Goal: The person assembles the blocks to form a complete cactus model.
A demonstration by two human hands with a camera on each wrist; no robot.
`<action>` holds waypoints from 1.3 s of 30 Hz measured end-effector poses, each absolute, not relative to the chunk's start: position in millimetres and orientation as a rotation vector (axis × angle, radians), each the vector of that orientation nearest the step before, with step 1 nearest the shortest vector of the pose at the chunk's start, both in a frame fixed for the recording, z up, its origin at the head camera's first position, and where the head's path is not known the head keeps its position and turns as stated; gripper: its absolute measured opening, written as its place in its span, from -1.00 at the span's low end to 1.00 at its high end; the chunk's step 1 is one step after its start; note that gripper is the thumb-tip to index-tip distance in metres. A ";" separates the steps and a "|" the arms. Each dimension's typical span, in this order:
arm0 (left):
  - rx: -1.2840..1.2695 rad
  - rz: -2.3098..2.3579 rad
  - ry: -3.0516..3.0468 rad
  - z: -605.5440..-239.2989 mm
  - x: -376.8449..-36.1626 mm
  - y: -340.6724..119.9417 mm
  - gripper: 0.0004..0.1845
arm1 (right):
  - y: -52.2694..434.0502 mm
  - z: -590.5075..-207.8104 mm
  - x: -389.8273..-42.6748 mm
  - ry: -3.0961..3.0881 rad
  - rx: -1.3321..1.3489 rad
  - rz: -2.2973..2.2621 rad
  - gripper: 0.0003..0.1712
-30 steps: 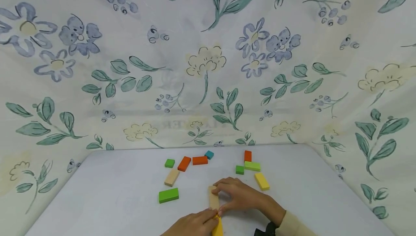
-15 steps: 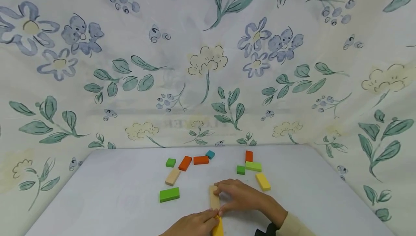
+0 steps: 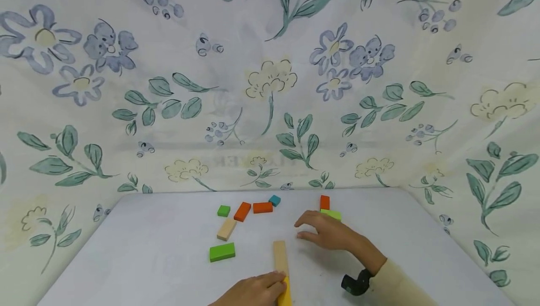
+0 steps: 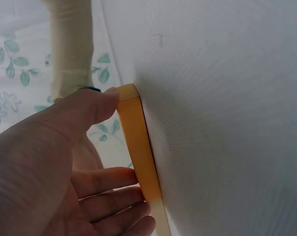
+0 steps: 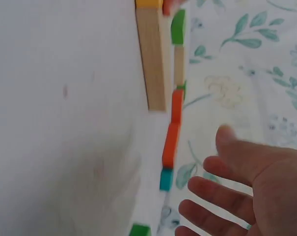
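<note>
- The head view shows the left hand (image 3: 253,291) at the near desk edge on a yellow block (image 3: 285,295), which touches end to end a long beige block (image 3: 280,257) lying flat.
- Only the left wrist view shows the grip: thumb on the yellow block's (image 4: 138,162) end, fingers (image 4: 114,196) curled against its side.
- The right hand (image 3: 329,234) hovers near a light green block (image 3: 333,213); the right wrist view shows its fingers (image 5: 222,194) spread apart, holding nothing.
- The white desk (image 3: 147,250) also carries a green block (image 3: 222,252), orange blocks (image 3: 253,209) and a teal block (image 3: 274,200).
- A floral cloth (image 3: 270,76) hangs behind and beside.
</note>
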State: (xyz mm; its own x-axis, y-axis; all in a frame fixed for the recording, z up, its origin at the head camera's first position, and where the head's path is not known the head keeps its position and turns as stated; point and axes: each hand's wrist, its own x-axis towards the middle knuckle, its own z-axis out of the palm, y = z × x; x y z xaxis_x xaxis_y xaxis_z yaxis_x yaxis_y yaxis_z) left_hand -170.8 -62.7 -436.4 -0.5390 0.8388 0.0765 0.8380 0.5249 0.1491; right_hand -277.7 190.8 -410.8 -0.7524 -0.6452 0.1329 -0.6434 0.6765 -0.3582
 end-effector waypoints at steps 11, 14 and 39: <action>1.520 0.285 2.739 -436.0 -169.8 -64.2 -0.45 | 215.3 -390.5 -310.1 2.942 -0.959 -0.553 -0.68; 1.505 0.292 2.733 -435.9 -169.9 -64.2 -0.45 | 216.0 -391.1 -316.4 2.920 -0.924 -0.536 -0.70; 1.453 0.265 2.732 -430.6 -165.6 -66.3 -0.33 | 205.7 -410.0 -325.7 2.866 -0.688 -0.388 -0.82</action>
